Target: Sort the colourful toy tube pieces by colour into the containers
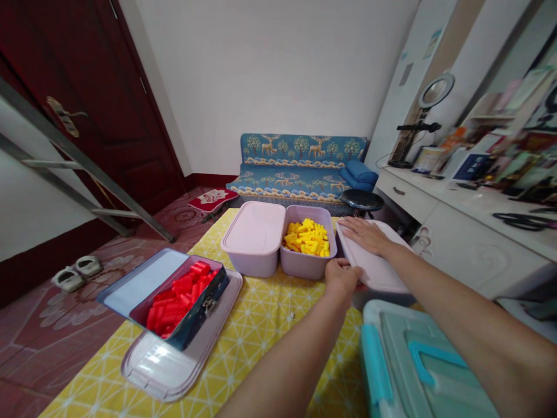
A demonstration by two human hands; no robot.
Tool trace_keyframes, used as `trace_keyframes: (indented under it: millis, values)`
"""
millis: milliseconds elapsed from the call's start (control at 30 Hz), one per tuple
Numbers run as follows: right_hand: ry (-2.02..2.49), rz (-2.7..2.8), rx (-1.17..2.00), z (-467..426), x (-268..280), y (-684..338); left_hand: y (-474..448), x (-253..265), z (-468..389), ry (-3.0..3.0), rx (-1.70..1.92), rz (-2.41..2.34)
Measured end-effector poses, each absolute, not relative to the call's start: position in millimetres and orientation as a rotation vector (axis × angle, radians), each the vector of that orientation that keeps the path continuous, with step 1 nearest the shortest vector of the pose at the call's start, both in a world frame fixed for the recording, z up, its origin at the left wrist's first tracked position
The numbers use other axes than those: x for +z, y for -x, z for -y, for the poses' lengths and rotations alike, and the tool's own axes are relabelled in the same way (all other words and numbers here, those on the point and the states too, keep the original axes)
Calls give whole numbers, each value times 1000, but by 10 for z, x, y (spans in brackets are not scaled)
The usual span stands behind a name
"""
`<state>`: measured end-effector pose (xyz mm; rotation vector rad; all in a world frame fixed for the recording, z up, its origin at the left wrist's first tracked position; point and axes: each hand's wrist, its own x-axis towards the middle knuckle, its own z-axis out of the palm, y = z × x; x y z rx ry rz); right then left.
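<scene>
At the right of the table stands a storage box with a pale pink lid [383, 261] on top. My right hand [363, 233] lies flat on the far part of this lid, fingers stretched out. My left hand [343, 275] is closed at the lid's near left corner, its fingers curled on the edge and partly hidden. Just left of the hands is an uncovered lilac box [304, 267] holding yellow plastic pieces [307, 237]. Beside it sits another lidded box [255, 232].
An open tin case [174, 337] with red plastic pieces [180, 299] rests on a loose lid [163, 368] at the left. A teal-handled storage bin [413, 360] stands near right. Behind the yellow-covered table [256, 348] are a stool [362, 200] and a blue sofa [296, 174].
</scene>
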<state>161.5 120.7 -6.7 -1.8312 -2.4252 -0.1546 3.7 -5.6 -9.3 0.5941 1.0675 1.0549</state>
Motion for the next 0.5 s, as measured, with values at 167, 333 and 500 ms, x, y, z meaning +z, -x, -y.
trace_keyframes:
  millis: [167,333,500]
  values:
    - [1918,2405,-91,-1098,-3,-1549,-24,-81,83,-575,1064,-1056]
    - [1999,2343,-88,-917,29,-1419,-39,-31,101,-558,1081,-1100]
    - [1988,2333,-37,-675,34,-1349,-16,-11,110,-571,1070,-1154]
